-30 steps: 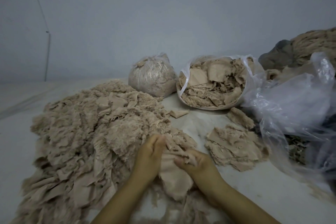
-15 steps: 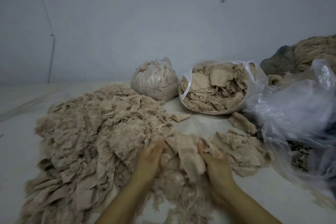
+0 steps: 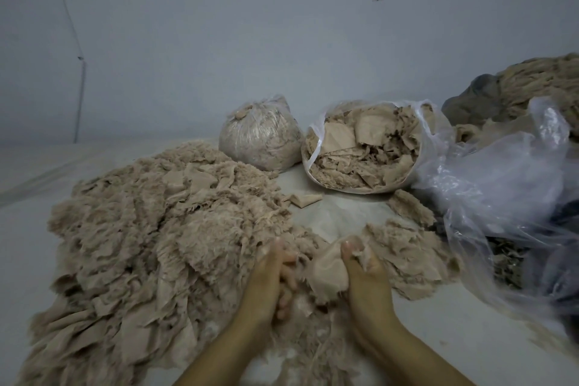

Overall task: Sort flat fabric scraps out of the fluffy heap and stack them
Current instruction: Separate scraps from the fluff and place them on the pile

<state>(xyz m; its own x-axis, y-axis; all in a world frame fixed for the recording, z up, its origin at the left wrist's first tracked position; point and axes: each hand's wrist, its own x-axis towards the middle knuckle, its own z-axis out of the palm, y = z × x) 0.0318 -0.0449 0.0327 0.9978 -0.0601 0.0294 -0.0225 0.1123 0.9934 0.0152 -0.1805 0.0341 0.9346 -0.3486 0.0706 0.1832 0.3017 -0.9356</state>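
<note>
Two bare hands work at the near edge of a large fluffy beige heap (image 3: 150,247). The right hand (image 3: 363,276) grips a smooth flat scrap (image 3: 329,273); the left hand (image 3: 269,276) has curled fingers in fluff. A small stack of scraps (image 3: 410,247) lies just right, an open bag of scraps (image 3: 363,150) behind.

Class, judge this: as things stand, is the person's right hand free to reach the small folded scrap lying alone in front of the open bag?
Probably not yet. The right hand grips a smooth scrap; the bare surface toward the folded scrap looks unobstructed.
</note>
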